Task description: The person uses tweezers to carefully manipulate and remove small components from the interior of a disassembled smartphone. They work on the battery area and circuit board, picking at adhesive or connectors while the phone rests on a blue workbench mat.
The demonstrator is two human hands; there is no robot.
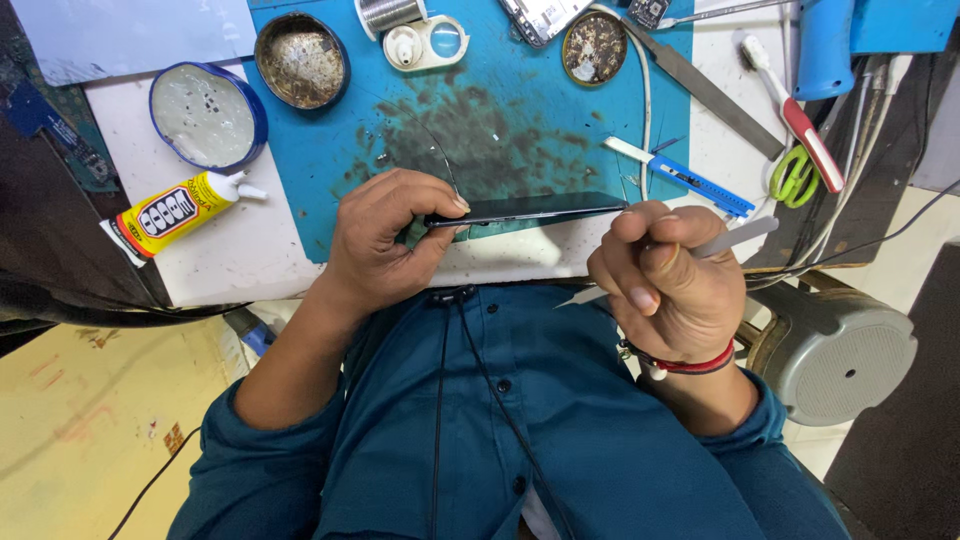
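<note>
Over the near edge of the blue work mat (pixel 330 160), just above my lap, my left hand (pixel 385 240) pinches a dark slim phone (pixel 525 209) at its left end, thumb below and fingers curled over the top, so the slab stands on edge with its thin side towards me. Its long axis runs left to right, nearly level, and its free right end points straight at my right hand (pixel 665 275). That hand is closed around a pale flat pry tool (pixel 735 237), which runs slantwise through my fist. The right fingertips sit just beside the phone's free end, very close to it; whether the tool itself meets the phone I cannot tell, since my fingers cover that spot. So the left hand carries the phone, and the right is nearer its open end. Farther back on the mat lie a blue utility knife (pixel 685 178), a yellow glue tube (pixel 175 210) and two round tins (pixel 300 58).
</note>
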